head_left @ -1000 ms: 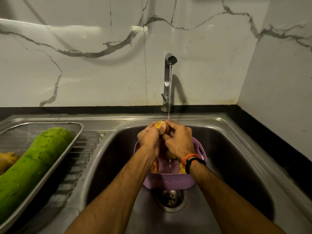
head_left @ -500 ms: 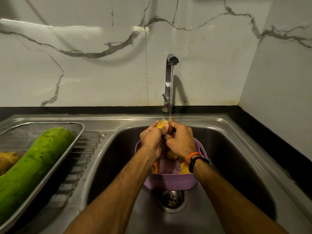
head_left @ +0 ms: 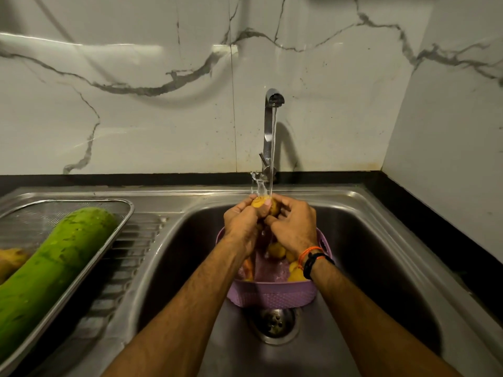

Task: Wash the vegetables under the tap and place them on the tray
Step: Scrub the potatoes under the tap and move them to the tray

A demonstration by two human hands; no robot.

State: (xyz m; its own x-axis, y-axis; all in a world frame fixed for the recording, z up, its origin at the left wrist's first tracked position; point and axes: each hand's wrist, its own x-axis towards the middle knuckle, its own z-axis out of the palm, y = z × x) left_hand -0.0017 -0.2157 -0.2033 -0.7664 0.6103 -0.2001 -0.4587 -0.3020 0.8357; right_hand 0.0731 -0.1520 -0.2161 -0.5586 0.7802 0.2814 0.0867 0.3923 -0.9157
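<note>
Both hands are cupping one small yellow potato [head_left: 261,203] between them, left hand [head_left: 243,223] and right hand [head_left: 295,225] pressing it from either side right under the tap [head_left: 273,126] stream, I'm guessing so the water's hitting it while they're rubbing. It's hovering over the purple basket [head_left: 272,293] in the sink [head_left: 381,240], which is holding more unwashed ones and catching drips. The tray [head_left: 123,221] is sitting off left on the drainboard with a big green gourd [head_left: 54,262] hogging most of it.
</note>
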